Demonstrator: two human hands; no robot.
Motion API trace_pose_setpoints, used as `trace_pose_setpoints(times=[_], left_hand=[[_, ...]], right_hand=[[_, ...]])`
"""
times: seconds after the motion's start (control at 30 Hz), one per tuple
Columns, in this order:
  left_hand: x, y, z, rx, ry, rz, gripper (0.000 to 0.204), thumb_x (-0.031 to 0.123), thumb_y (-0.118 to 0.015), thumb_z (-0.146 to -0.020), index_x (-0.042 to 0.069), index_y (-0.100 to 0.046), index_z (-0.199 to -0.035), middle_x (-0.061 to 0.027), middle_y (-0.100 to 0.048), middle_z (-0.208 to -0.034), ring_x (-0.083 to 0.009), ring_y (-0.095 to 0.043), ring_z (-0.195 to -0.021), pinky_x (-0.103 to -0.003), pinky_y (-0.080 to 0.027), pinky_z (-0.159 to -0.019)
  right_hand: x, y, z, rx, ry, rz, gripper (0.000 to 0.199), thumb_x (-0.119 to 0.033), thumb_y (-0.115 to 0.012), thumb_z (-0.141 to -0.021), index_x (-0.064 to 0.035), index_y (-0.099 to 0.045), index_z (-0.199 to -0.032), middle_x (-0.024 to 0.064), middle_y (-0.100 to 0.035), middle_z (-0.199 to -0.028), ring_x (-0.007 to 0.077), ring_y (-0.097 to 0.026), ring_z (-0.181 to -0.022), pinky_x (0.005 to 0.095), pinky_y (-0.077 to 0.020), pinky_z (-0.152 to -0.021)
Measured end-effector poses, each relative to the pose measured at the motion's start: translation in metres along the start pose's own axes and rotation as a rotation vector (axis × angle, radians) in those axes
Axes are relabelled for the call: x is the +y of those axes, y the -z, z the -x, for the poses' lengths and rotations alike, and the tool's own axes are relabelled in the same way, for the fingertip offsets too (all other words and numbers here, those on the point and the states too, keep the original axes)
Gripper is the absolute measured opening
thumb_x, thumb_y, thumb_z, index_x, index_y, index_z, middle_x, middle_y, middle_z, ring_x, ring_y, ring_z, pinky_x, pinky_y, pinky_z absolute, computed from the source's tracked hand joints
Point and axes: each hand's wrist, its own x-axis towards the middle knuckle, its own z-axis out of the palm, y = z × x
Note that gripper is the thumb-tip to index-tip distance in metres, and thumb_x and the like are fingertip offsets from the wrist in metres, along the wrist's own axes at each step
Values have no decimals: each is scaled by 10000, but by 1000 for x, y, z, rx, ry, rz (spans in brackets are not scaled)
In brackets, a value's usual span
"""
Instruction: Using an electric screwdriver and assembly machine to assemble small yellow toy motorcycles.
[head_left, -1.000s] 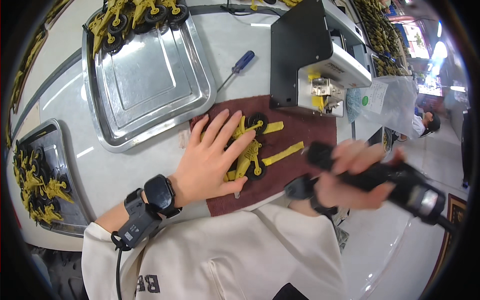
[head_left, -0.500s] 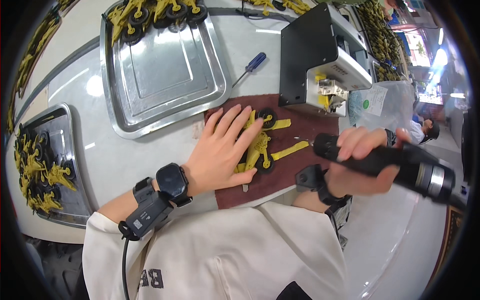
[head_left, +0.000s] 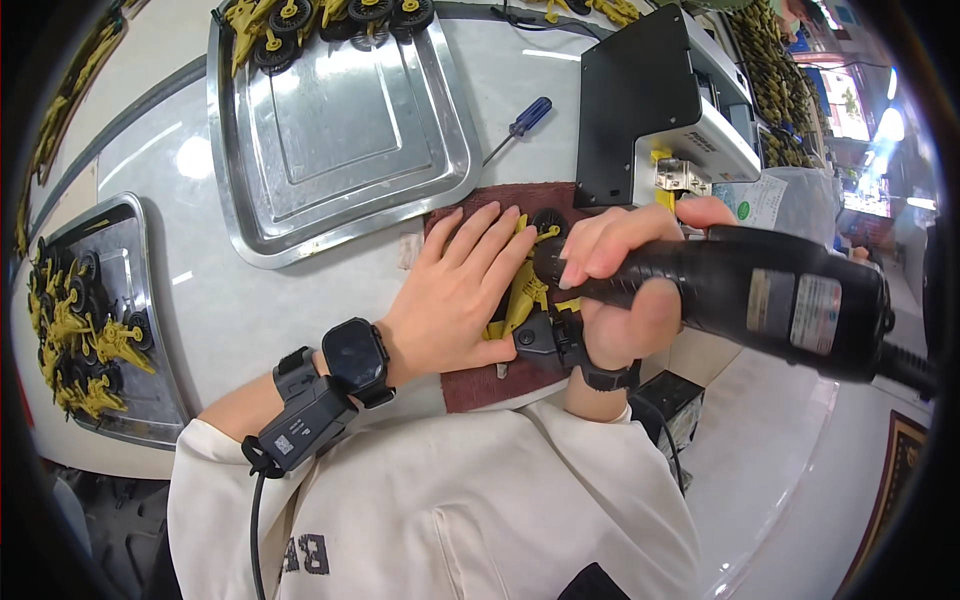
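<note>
A yellow plastic toy vehicle (head_left: 524, 296) with black wheels (head_left: 549, 223) lies on a dark red cloth (head_left: 472, 391). My left hand (head_left: 448, 288) rests flat over its left side, fingers stretched out and pressing on it. In my right hand (head_left: 618, 332), wrapped closed, is a black corded electric screwdriver (head_left: 742, 292). The screwdriver is held nearly level, its nose end over the toy's right side next to the upper wheel. Its tip is hidden, so I cannot tell whether it touches the toy. My right hand and wrist strap hide the toy's lower right part.
A large steel tray (head_left: 345, 225) at the back holds yellow toys along its far end. Another tray (head_left: 160, 330) of toys stands at the left. A blue-handled screwdriver (head_left: 530, 117) lies beside a black-and-white boxy machine (head_left: 635, 110). A clear plastic bag (head_left: 805, 208) is at the right.
My right hand has brought the electric screwdriver leftward from beside the cloth to over the toy. My left hand stays flat on the toy. The view has shifted slightly.
</note>
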Motion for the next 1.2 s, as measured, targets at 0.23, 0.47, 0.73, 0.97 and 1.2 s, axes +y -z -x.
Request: trace_pose_setpoints(times=[0.23, 0.47, 0.73, 0.97, 1.2], left_hand=[[2, -2, -1, 39, -12, 9, 878, 402, -728, -634, -19, -394, -1329, -210, -424, -1339, -369, -361, -1272, -487, -261, -1055], [4, 1, -3, -29, 25, -8, 907, 432, -710, -632, 27, -368, -1367, -185, -384, -1386, -364, -342, -1289, -502, -233, -1065], [3, -1, -2, -19, 11, -46, 864, 434, -692, -655, 45, -386, -1364, -182, -389, -1385, -369, -352, -1281, -505, -250, -1056], [6, 0, -3, -13, 12, -47, 854, 440, -686, -660, 58, -393, -1365, -187, -388, -1385, -365, -349, -1284, -501, -254, -1056], [2, -1, -1, -16, 34, -53, 849, 448, -680, -660, 64, -399, -1362, -184, -388, -1387, -364, -346, -1288, -499, -254, -1057]], right_hand=[[-3, -2, 4, 22, -31, 20, 520, -262, -662, -850, -59, -324, -1188, 110, -542, -715, 207, -533, -530, 337, -459, -509], [-64, 63, -23, 489, 309, 293, 480, -425, -451, -886, -82, -433, -1220, 36, -501, -647, 145, -442, -507, 318, -368, -550], [-37, 69, -63, 642, 226, 392, 456, -181, -534, -852, 22, -362, -1222, 89, -498, -585, 166, -476, -449, 298, -441, -482], [-47, 42, -12, 188, 171, -17, 591, -278, -538, -908, -23, -206, -1325, 125, -517, -664, 219, -504, -478, 345, -455, -477], [-17, 18, -18, 210, 161, -19, 688, -334, -600, -898, -32, -169, -1342, 142, -551, -710, 231, -534, -518, 350, -469, -513]])
